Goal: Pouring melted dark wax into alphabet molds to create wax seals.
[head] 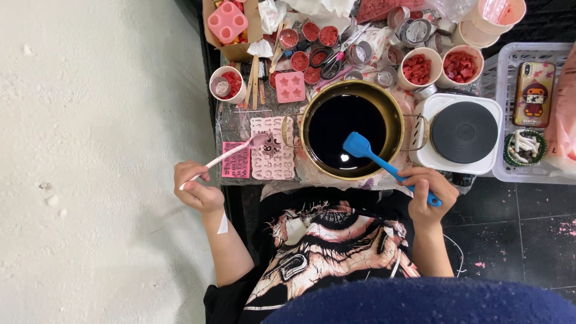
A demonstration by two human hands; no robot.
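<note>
The left hand [195,187], at lower left of the frame, has its grip pinched on the handle of a thin pink spoon [231,154]; the bowl end rests over a pale pink mould [274,149] with small letter-like cavities. The right hand [427,192], at centre right, has its grip wrapped around the handle of a blue spatula [372,157], whose flat blade sits over the pot [352,129].

The pot is round brass-coloured metal with 2 wire handles, holding a dark glossy liquid. Just right of it stands a white hotplate [462,133] with a black disc. A darker pink mould [237,162] lies left of the pale one.

Risks, as judged: the spoon is narrow and shallow, so liquid may drip on the tabletop [240,129] between pot and mould, or overfill the small cavities. The pot sits near the tabletop edge, close to the person's body; a knock from the spatula could tip or slosh it. The cluttered upper area, with cups [461,65] of red pieces and small tins, leaves little free room.
</note>
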